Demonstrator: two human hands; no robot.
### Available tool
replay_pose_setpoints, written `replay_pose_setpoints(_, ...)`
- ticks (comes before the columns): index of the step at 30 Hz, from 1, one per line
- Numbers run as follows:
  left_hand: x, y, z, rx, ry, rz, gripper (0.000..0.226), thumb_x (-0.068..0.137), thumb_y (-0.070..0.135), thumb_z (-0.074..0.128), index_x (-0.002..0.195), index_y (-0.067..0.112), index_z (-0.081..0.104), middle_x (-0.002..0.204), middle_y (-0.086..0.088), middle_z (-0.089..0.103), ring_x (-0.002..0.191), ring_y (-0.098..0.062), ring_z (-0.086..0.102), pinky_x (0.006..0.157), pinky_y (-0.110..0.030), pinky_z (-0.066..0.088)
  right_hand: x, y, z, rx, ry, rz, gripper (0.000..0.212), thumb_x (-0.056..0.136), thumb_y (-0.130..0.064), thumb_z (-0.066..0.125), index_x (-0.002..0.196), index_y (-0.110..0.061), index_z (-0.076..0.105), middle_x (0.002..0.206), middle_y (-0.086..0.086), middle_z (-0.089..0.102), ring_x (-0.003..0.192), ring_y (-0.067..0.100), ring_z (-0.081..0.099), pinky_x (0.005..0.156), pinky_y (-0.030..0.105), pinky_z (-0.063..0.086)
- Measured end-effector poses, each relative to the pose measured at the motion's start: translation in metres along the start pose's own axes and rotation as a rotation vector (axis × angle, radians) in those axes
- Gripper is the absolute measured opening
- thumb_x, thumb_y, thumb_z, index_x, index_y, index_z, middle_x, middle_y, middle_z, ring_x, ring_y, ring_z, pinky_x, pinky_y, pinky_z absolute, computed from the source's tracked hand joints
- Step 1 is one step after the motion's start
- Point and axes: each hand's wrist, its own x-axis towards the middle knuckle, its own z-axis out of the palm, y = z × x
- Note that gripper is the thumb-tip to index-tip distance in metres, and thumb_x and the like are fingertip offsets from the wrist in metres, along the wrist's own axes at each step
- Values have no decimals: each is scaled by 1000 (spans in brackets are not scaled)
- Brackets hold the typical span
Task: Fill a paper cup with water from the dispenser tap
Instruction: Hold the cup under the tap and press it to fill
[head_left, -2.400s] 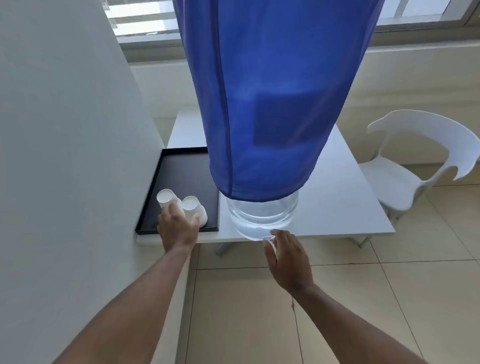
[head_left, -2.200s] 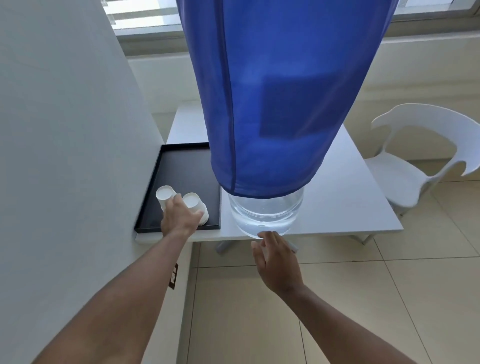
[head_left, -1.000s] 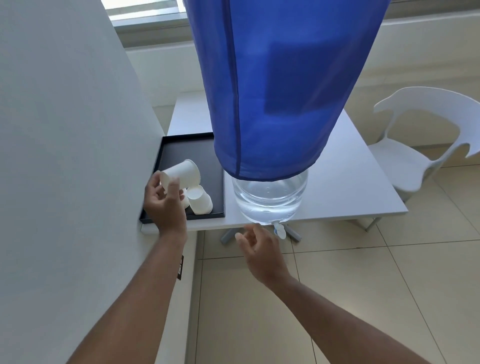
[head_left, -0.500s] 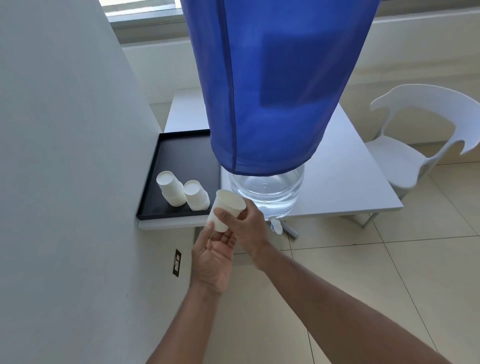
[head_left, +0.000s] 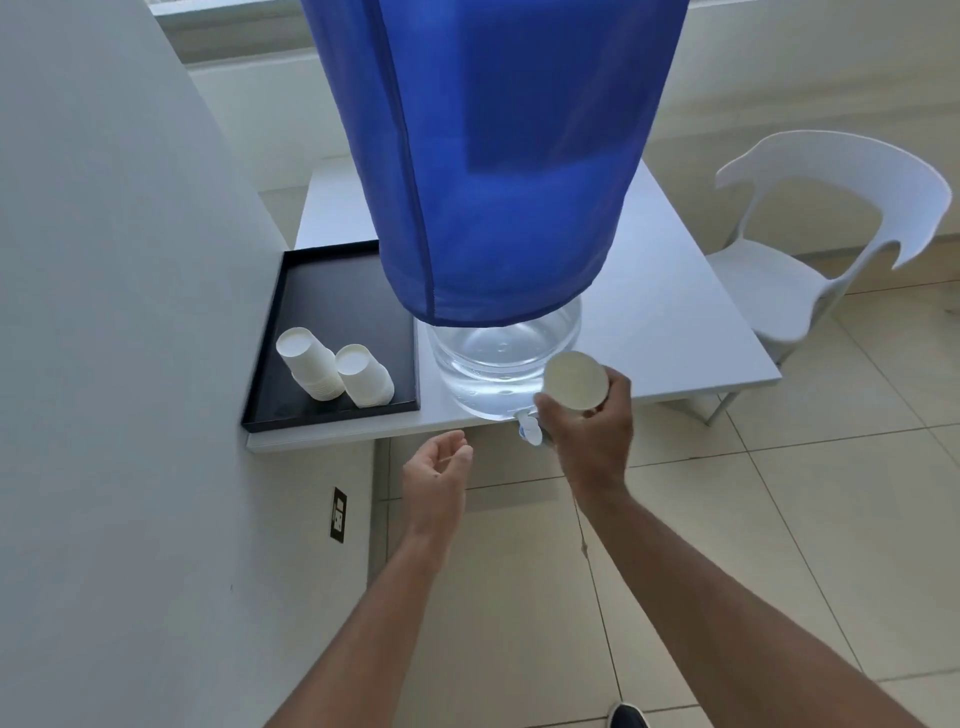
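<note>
nearest the camera, at six o'clock, the toe of a dark shoe (head_left: 627, 717) shows on the tiled floor (head_left: 779, 545). two bare forearms reach up from the bottom edge. the left hand (head_left: 435, 475) hangs at about seven o'clock of the tap, palm turned inward, fingers loosely curled, its grip slack and holding nothing, just below the worktop's near edge. the right hand (head_left: 592, 436) is higher, at about five o'clock of the water bottle, its grip closed round a paper cup (head_left: 575, 383); the cup is tilted so its open mouth faces the camera, and its inside looks dry. the cup sits just beside and slightly above the small white tap (head_left: 529, 427), which juts from the bottle's base over the worktop edge; whether the hand touches the tap cannot be told.

behind them, the clear water bottle (head_left: 501, 364) stands at the front of the white worktop (head_left: 675, 332), most of it draped in a blue cloth cover (head_left: 498, 156). at nine o'clock of the bottle lies a black tray (head_left: 332, 291) carrying two stacks of upturned paper cups (head_left: 335, 371), touching side by side near its front rim. a grey wall (head_left: 104, 364) runs along the left, with a socket plate (head_left: 338, 514) low on it. at three o'clock, well apart, stands a white plastic chair (head_left: 810, 249). farthest off, a window sill (head_left: 234, 31) crosses at twelve o'clock.
</note>
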Motion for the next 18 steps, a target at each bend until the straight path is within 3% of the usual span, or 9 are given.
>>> replay_pose_setpoints(2,1,1,10,197,-44,120,29,96,9,72,124,15,75,120,1,78,115,-21,72,98,-35,58,8,16,-14,-55,96,-21,66,66,-29,92,122,-25,57,100,-17,70,89,0,69,80,21,55)
replay_pose_setpoints(4,5,6,18,331,-99,192,37,94,8,72,130,16,73,126,2,77,113,-22,73,103,-32,56,14,34,-25,-109,153,14,66,70,-25,92,124,-23,55,101,-11,71,91,14,71,83,28,55)
replay_pose_setpoints(7,15,11,33,523,-173,307,45,91,12,74,135,19,71,134,4,74,124,-20,69,116,-41,49,18,67,-35,-233,158,78,63,73,-21,90,124,-18,54,106,2,71,99,33,70,84,33,51)
replay_pose_setpoints(8,18,11,39,585,-193,358,47,90,14,75,136,19,70,136,5,73,127,-18,67,117,-38,47,18,77,-36,-273,139,103,63,73,-20,89,125,-16,54,109,6,72,100,34,69,84,32,49)
replay_pose_setpoints(11,26,10,53,727,-259,508,53,86,16,81,137,15,67,140,2,69,129,-15,63,106,-3,33,13,103,-36,-385,31,160,64,73,-17,87,127,-14,53,111,11,71,101,37,68,80,34,48)
replay_pose_setpoints(12,28,8,57,764,-288,535,56,86,17,82,139,14,66,141,1,68,131,-15,62,104,0,30,11,110,-35,-418,-18,162,64,74,-17,87,128,-14,52,110,11,70,100,38,68,79,36,51)
replay_pose_setpoints(14,32,4,64,827,-353,574,59,85,18,85,140,11,66,142,-1,66,132,-17,60,109,-11,36,9,120,-28,-480,-106,149,64,76,-18,85,131,-17,52,111,9,71,100,35,68,81,43,58)
replay_pose_setpoints(18,38,-2,70,904,-386,659,36,83,17,86,114,7,71,122,-2,70,114,-22,67,101,-29,51,13,132,-11,-605,-229,139,62,80,-27,84,131,-17,52,119,8,71,105,35,69,83,46,60)
